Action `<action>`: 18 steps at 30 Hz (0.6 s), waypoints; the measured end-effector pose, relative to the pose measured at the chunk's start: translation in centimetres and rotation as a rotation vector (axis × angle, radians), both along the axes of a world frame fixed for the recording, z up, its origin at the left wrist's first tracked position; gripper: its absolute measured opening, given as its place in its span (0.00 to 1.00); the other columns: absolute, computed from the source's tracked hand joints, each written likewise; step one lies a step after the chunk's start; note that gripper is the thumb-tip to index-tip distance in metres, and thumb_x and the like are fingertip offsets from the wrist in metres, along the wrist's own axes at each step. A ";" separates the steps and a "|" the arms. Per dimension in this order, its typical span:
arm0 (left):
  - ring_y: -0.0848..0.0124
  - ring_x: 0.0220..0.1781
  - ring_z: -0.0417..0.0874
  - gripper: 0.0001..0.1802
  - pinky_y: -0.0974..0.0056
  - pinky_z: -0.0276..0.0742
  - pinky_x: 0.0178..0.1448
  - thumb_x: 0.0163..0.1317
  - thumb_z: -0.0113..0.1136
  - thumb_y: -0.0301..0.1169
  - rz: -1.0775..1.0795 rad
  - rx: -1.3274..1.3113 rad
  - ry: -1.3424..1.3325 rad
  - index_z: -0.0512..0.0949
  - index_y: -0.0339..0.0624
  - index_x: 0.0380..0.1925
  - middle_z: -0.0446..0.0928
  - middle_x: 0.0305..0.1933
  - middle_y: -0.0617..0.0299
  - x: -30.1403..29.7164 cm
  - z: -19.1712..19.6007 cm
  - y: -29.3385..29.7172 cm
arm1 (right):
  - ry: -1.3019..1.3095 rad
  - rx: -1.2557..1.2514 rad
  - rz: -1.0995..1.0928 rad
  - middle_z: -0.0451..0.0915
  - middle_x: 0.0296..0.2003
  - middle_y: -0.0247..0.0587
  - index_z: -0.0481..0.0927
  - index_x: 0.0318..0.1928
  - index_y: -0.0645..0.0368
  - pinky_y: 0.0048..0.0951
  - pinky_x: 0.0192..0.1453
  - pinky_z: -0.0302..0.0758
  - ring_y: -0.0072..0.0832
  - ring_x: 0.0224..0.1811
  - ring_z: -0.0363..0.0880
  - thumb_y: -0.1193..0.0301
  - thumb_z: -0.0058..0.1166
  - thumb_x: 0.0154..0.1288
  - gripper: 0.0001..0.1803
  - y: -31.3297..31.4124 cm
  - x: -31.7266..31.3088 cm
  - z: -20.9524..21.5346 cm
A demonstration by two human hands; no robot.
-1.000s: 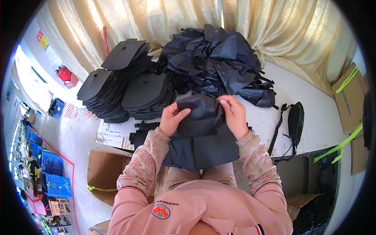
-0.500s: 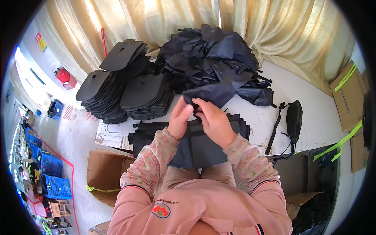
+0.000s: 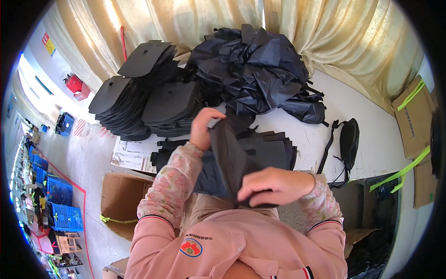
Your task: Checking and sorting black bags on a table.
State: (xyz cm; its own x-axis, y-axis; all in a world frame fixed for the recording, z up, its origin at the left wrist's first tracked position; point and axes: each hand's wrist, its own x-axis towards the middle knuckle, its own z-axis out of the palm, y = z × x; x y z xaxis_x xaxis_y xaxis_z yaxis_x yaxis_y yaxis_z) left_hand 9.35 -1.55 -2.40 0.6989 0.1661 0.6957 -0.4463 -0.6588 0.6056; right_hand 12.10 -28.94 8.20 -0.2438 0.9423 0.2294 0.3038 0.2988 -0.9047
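My left hand (image 3: 206,129) is closed on the upper edge of a black fabric piece (image 3: 227,151), which hangs slanting toward me. At its near end, my right hand (image 3: 278,185) has its fingers curled in against the fabric; the fingertips are partly hidden and slightly blurred. Beneath lies a flat layer of black fabric pieces (image 3: 272,151) along the table's front edge, reaching over my lap. Beyond my hands rises a heap of crumpled black fabric (image 3: 260,76). Stacks of stiff black panels (image 3: 169,102) with small slots stand left of it.
On the right of the white table (image 3: 367,144) lies a black drawstring pouch (image 3: 348,142) with straps. An open cardboard box (image 3: 123,197) stands on the floor at left. Beige curtains (image 3: 344,51) hang behind the table. Another carton (image 3: 411,121) with green straps is at far right.
My hands were close together, working at the fabric over the table. They have parted: the left moved slightly up and left, the right down toward me, with the black fabric stretched between them.
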 end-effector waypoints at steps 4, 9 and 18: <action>0.62 0.43 0.81 0.18 0.66 0.75 0.50 0.42 0.66 0.17 0.164 0.061 0.012 0.80 0.42 0.37 0.78 0.38 0.58 -3.5 1.6 3.9 | 0.088 -0.195 0.152 0.78 0.41 0.46 0.77 0.51 0.65 0.32 0.46 0.74 0.40 0.43 0.78 0.78 0.54 0.66 0.13 -3.5 0.4 -0.1; 0.61 0.47 0.81 0.27 0.66 0.75 0.52 0.34 0.46 0.07 0.046 0.152 0.440 0.80 0.36 0.36 0.80 0.39 0.56 -10.9 2.6 10.7 | 0.201 -0.286 0.360 0.78 0.44 0.49 0.77 0.52 0.67 0.31 0.46 0.74 0.41 0.44 0.77 0.80 0.54 0.66 0.14 -7.4 2.3 0.5; 0.71 0.33 0.81 0.20 0.65 0.74 0.42 0.51 0.72 0.42 0.058 0.187 1.539 0.84 0.38 0.36 0.84 0.30 0.60 -17.2 3.8 14.2 | 0.193 -0.591 -0.577 0.81 0.37 0.37 0.79 0.45 0.64 0.24 0.45 0.75 0.20 0.40 0.78 0.80 0.58 0.61 0.11 -8.1 7.6 -4.2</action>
State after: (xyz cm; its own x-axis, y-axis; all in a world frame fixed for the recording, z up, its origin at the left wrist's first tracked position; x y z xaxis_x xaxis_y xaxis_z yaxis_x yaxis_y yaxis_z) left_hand -7.89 12.62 1.44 0.7300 0.2128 -0.6495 0.5354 -0.7687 0.3499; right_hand 19.67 -37.01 3.95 0.3048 0.8851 -0.3517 0.0874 -0.3937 -0.9151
